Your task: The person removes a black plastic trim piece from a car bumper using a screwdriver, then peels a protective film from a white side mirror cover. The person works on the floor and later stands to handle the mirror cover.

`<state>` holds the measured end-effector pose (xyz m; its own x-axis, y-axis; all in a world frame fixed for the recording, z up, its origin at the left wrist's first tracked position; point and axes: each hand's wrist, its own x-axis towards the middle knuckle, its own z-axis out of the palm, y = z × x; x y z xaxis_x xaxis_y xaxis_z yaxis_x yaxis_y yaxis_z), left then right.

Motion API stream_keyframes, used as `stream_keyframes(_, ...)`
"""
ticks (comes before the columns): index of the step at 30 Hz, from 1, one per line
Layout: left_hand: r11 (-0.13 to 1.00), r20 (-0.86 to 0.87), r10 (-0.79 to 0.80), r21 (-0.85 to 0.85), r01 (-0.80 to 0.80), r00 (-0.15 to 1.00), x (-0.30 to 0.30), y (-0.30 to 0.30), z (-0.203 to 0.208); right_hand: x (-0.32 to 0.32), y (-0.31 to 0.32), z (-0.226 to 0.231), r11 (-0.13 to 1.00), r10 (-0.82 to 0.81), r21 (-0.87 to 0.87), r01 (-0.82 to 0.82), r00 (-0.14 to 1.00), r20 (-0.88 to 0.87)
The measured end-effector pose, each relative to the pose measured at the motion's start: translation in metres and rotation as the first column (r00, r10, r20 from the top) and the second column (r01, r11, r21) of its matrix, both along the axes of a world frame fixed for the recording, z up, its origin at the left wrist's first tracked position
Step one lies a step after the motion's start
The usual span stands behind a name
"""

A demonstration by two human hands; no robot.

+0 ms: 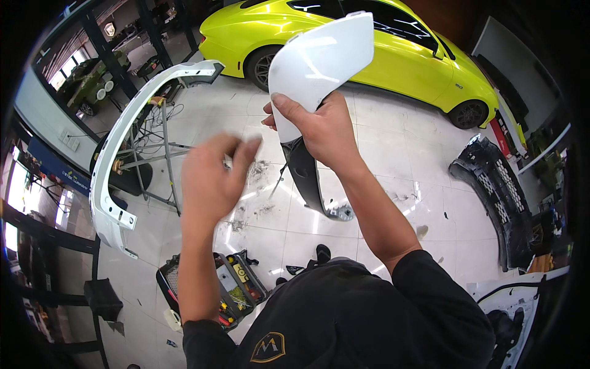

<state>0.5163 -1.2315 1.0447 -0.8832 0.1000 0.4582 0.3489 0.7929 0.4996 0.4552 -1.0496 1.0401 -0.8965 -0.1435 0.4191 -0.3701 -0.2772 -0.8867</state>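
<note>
My right hand [326, 129] grips a glossy white car trim panel [322, 58], its thumb on the front face and fingers behind. The panel is held up in front of me, its broad curved end upward. A narrow black section [302, 175] runs down from beneath the white part, and its lower end looks pale and scuffed. Left of the panel and apart from it is my left hand [215, 175], raised and blurred by motion. Its fingers are curled in toward the thumb; whatever lies between them is too small and smeared to name.
A long white bumper piece [109, 157] rests on a metal stand [166, 144] at left. An open tool case [243, 283] lies on the floor near my feet. A yellow-green car [399, 61] stands behind; a black bumper [495, 197] is at right, above a white panel [519, 307].
</note>
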Motion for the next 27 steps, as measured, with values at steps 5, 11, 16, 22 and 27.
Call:
stream_keyframes(5, 0.642, -0.130, -0.448, 0.642, 0.419, 0.885, -0.047, 0.024, 0.006, 0.031, 0.002, 0.009, 0.971, -0.016, 0.232, 0.060, 0.982, -0.186)
stream_keyframes(11, 0.272, -0.105, -0.602, 0.905, 0.327, 0.791, -0.045, 0.050, -0.008, 0.044, 0.022, -0.004, 0.975, 0.024, 0.222, 0.005, 0.992, -0.125)
stream_keyframes(16, 0.101, -0.238, -0.551, 0.932, 0.347, 0.800, -0.037, 0.068, -0.010, 0.059, 0.031, -0.007, 0.996, -0.089, -0.012, 0.089, 0.996, -0.032)
stream_keyframes(22, 0.123, -0.250, -0.505, 0.926, 0.356, 0.826, -0.036, 0.078, -0.016, 0.068, 0.039, -0.012, 0.928, -0.366, -0.102, 0.357, 0.928, -0.077)
stream_keyframes(27, 0.203, -0.239, -0.491, 0.904, 0.377, 0.838, -0.038, 0.073, -0.026, 0.105, 0.046, -0.014, 0.660, -0.342, 0.621, 0.423, 0.905, -0.252)
